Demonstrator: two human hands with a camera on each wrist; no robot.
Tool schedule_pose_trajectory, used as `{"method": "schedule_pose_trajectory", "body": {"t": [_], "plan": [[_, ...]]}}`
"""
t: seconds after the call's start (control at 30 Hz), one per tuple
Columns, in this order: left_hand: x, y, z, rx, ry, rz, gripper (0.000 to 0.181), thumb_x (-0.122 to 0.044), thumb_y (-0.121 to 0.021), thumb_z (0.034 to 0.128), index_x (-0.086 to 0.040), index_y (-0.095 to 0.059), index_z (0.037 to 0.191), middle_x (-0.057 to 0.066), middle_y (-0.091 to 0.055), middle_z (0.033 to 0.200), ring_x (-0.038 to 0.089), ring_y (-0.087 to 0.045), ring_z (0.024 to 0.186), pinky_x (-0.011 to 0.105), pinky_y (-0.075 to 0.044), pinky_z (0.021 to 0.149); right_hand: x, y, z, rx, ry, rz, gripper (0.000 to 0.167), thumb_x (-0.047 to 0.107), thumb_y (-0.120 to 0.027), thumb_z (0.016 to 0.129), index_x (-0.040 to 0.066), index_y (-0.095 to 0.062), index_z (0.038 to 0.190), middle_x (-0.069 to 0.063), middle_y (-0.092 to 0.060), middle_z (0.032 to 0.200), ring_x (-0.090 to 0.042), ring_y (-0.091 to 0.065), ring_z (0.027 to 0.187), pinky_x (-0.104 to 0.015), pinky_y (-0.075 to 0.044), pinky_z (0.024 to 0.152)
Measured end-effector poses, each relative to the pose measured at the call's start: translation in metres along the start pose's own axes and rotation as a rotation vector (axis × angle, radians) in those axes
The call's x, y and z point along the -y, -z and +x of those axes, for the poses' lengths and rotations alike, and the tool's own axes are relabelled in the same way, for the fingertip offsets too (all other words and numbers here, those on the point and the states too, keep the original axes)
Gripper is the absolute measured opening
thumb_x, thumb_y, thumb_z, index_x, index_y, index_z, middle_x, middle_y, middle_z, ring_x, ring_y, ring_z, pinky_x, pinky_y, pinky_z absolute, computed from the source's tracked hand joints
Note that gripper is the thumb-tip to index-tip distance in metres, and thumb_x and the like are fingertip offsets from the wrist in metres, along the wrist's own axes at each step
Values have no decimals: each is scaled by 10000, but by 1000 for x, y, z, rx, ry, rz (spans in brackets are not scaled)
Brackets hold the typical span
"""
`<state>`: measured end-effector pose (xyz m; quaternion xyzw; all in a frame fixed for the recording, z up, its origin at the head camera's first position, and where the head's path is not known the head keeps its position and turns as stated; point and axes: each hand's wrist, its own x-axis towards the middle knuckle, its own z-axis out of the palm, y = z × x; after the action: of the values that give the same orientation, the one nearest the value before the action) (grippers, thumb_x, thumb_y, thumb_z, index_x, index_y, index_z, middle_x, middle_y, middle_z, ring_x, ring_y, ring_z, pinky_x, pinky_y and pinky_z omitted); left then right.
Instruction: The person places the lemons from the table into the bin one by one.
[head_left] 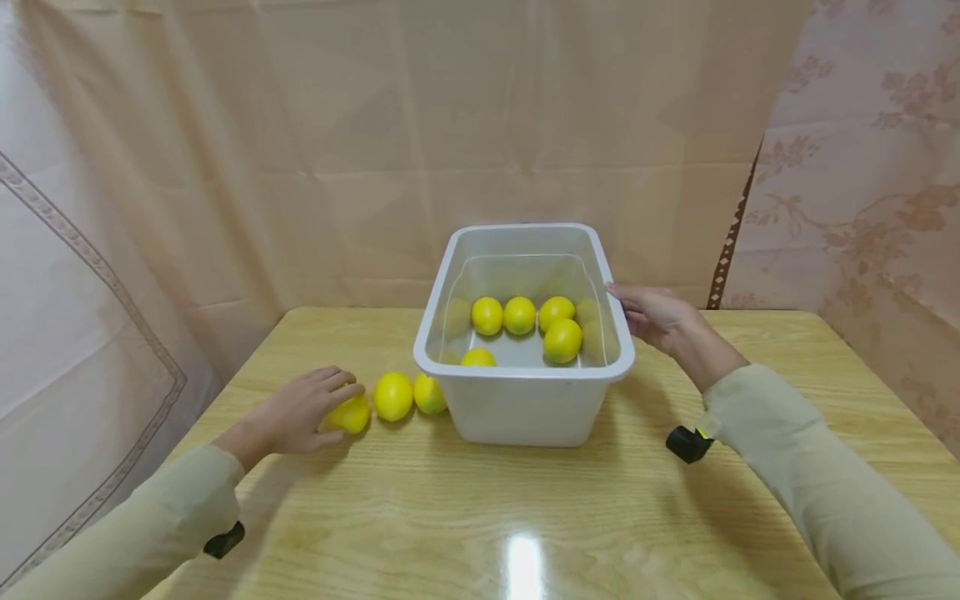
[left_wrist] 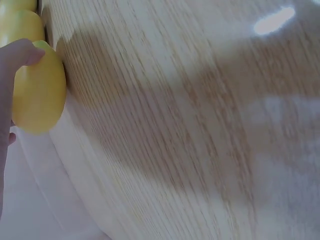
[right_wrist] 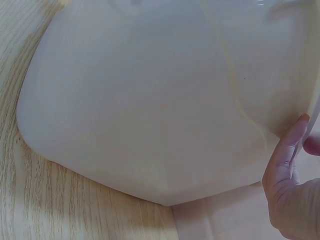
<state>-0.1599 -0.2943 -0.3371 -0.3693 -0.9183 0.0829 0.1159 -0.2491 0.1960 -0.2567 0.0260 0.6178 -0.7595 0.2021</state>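
Note:
A white plastic bin stands on the table with several yellow lemons inside. Left of it, two lemons lie in a row, the nearer one to the bin partly hidden by its wall. At the row's left end my left hand curls round another lemon; in the left wrist view the thumb lies on that lemon. My right hand holds the bin's right rim, thumb at the edge; in the right wrist view its fingers lie against the outer wall.
The wooden table carries the bin and lemons. A beige cloth hangs behind it, with patterned cloth at the right and a pale cloth at the left.

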Motion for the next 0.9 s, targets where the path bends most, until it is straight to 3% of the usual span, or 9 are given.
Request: {"method": "schedule_pose_trajectory", "body": {"t": [0.17, 0.4, 0.67, 0.9], "plan": [[0, -2, -3, -5, -2, -28, 530, -314, -712, 761, -63, -585, 1210, 112, -593, 1188, 274, -574, 1076, 469, -517, 932, 0, 2, 0, 1, 1, -12, 148, 210, -657, 899, 182, -668, 755, 87, -680, 774, -15, -650, 756, -159, -562, 715], [-4, -5, -8, 93, 12, -88, 436, -282, -677, 795, -103, -565, 1177, 77, -567, 1183, 233, -554, 1066, 434, -533, 896, -1, 2, 1, 16, 9, -10, 159, 193, -637, 912, 179, -672, 757, 81, -687, 772, -18, -656, 757, -158, -563, 722], [0, -11, -20, 30, 17, -107, 515, -250, -724, 752, -69, -569, 1210, 59, -582, 1166, 199, -560, 1040, 420, -535, 882, -2, 0, 0, -7, 12, -25, 129, 219, -663, 894, 183, -666, 771, 93, -682, 783, -17, -652, 769, -154, -562, 734], [2, -10, -25, 27, 50, -134, 559, -224, -729, 750, -66, -548, 1254, 75, -578, 1199, 217, -570, 1068, 439, -534, 903, -3, -2, 0, -17, 6, -24, 121, 227, -677, 884, 186, -672, 770, 92, -686, 785, -21, -658, 772, -163, -567, 746]]}}
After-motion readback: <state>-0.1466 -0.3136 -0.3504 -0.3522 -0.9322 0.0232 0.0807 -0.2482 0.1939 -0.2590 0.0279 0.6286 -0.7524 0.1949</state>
